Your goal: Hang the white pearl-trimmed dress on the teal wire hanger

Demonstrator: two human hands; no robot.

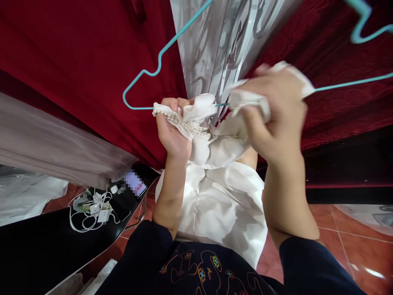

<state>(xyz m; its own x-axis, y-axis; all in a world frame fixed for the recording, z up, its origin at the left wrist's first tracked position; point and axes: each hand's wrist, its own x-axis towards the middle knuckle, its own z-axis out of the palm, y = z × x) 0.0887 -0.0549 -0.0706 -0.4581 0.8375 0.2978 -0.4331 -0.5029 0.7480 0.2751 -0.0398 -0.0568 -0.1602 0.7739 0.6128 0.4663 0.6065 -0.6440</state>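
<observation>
A white dress [211,196] with pearl trim and a row of small buttons hangs down in front of me. Its top edge is folded over the lower bar of a light-blue hanger [139,76]. My left hand [175,131] is closed around the pearl-trimmed fabric on the left part of the bar, thumb in front and fingers behind. Farther right, my right hand [273,110] grips another bunch of the white fabric at the bar, blurred by motion. The hanger's bar shows between the two hands and again beyond the right one.
Red curtains [92,53] hang on both sides of a pale, shiny cloth [211,45]. At the lower left, a black table [39,241] bears tangled white cables [92,209] and a lit phone [135,184]. Reddish tiles [353,241] cover the floor.
</observation>
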